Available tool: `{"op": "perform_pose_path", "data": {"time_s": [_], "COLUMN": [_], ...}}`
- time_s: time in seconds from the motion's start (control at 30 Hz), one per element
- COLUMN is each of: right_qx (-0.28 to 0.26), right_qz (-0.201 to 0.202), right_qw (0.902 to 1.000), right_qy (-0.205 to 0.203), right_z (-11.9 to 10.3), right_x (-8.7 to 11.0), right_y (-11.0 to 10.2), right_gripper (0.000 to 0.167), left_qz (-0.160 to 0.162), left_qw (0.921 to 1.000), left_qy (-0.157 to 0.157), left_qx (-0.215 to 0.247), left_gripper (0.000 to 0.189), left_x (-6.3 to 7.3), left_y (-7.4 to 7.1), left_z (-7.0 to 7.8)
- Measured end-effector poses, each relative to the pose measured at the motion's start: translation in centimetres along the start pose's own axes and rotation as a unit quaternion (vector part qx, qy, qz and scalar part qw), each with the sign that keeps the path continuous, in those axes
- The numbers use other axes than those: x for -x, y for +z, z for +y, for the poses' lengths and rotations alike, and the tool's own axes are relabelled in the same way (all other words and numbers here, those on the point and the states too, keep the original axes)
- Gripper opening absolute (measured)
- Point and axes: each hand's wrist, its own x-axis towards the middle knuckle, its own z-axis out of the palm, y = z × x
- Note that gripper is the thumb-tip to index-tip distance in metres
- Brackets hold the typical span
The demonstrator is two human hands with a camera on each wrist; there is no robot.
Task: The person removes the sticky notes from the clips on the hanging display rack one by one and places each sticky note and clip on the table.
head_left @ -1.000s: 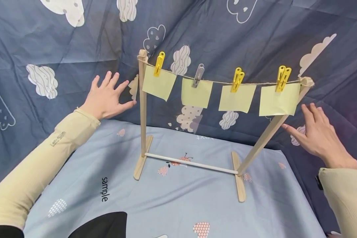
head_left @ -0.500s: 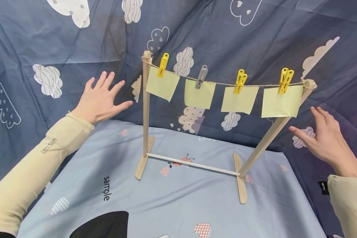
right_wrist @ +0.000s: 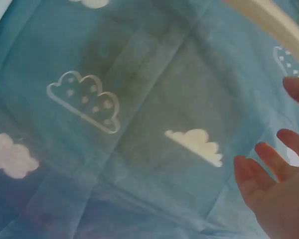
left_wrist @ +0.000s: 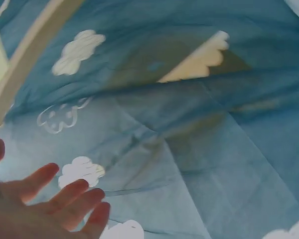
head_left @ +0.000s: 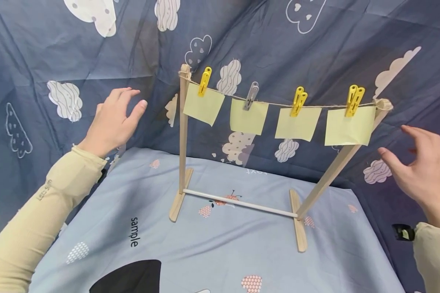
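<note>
While the left hand (head_left: pixel 111 122) hangs in the air outside the left post (head_left: pixel 183 142), the right hand (head_left: pixel 421 167) hangs outside the right post (head_left: pixel 329 180), each apart from the wood. Fingers and thumb are parted on both hands; the wrist views show the fingers loosely bent with nothing between them. Beige sleeves (head_left: pixel 55 203) cover both forearms.

Between the hands, the rack (head_left: pixel 242 203) stands on the cloth-covered counter (head_left: pixel 212 252), nearer its far edge than its near one and a little toward the right edge. Each post rises from a flat foot (head_left: pixel 177 207), and a white bar (head_left: pixel 212 196) joins the posts low down. String (head_left: pixel 271 103) is tied round both post tops and sags slightly. Four pale yellow notes (head_left: pixel 203 105) hang from it in a row, each by one clip: from left to right, yellow (head_left: pixel 204 81), grey (head_left: pixel 251 96), yellow, yellow. The leftmost note tilts, and the rightmost overlaps the right post in view.

Toward the near edge, left of the middle, lies a black shape (head_left: pixel 132 276), perhaps a print on the cloth; the view cuts it off. Behind the far edge hangs a dark blue backdrop (head_left: pixel 132 53) with pale clouds.
</note>
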Motion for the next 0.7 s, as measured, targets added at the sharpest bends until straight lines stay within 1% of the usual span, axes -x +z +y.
{"op": "perform_pose_path", "data": {"time_s": [0.07, 0.13, 0.2, 0.27, 0.37, 0.43, 0.5, 0.57, 0.63, 0.67, 0.7], "right_qx": [-0.005, -0.013, -0.026, -0.04, -0.07, -0.094, -0.127, -0.17, -0.23, -0.255, -0.289], "right_qz": [0.023, 0.039, 0.059, 0.08, 0.112, 0.128, 0.144, 0.161, 0.181, 0.188, 0.194], "right_qw": [0.9997, 0.999, 0.9978, 0.996, 0.9909, 0.9864, 0.9794, 0.9694, 0.9526, 0.9441, 0.9327], "right_qy": [0.008, 0.017, 0.015, 0.003, -0.026, -0.043, -0.06, -0.072, -0.083, -0.091, -0.094], "right_z": [-1.0, -2.0, -3.0, -4.0, -5.5, -6.6, -7.8, -9.2, -10.7, -11.6, -12.5], "right_x": [0.0, 0.0, 0.0, -0.1, -0.2, -0.3, -0.4, -0.5, -0.7, -0.7, -0.8], "right_y": [-0.3, -0.6, -0.7, -0.8, -0.7, -0.6, -0.5, -0.2, 0.2, 0.4, 0.7], "right_gripper": [0.058, 0.057, 0.055, 0.052, 0.048, 0.045, 0.041, 0.038, 0.035, 0.033, 0.032], "left_qz": [0.033, 0.062, 0.081, 0.093, 0.099, 0.095, 0.085, 0.068, 0.043, 0.029, 0.016], "left_qw": [0.9985, 0.9949, 0.9906, 0.9849, 0.971, 0.9576, 0.9455, 0.9372, 0.9278, 0.9242, 0.9181], "left_qy": [-0.003, -0.011, -0.03, -0.053, -0.073, -0.077, -0.076, -0.077, -0.083, -0.087, -0.094], "left_qx": [0.043, 0.079, 0.106, 0.136, 0.205, 0.261, 0.305, 0.333, 0.361, 0.37, 0.385], "left_gripper": [0.047, 0.042, 0.038, 0.035, 0.031, 0.028, 0.025, 0.023, 0.021, 0.02, 0.019], "left_x": [0.1, 0.3, 0.6, 0.8, 1.0, 1.1, 1.3, 1.5, 1.8, 1.9, 2.0], "left_y": [-0.3, -0.4, -0.5, -0.4, 0.0, 0.3, 0.9, 1.4, 2.1, 2.4, 2.6], "left_z": [0.4, 0.7, 1.0, 1.2, 1.5, 1.6, 1.8, 2.0, 2.2, 2.4, 2.5]}}
